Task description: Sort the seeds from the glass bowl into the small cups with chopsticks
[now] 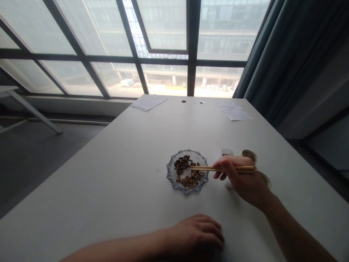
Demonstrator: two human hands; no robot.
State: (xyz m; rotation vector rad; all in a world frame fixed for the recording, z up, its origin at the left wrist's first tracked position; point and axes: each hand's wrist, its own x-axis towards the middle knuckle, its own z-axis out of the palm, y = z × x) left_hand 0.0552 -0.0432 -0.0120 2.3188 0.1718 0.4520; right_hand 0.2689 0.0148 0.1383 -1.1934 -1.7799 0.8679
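Note:
My right hand holds a pair of wooden chopsticks, pointing left. Their tips are over a scalloped clear glass dish, close to the seeds. Dark seeds lie in a heap at the dish's upper left, and lighter brown striped seeds spread along its lower right. Whether a seed is between the tips is too small to tell. Nearer to me, my left hand rests on the table with its fingers loosely curled in; the palm side is hidden.
Partly hidden behind my right hand are small containers, among them a round one and a pale one. Papers lie at the far left and far right of the white table. Windows and a dark curtain stand beyond.

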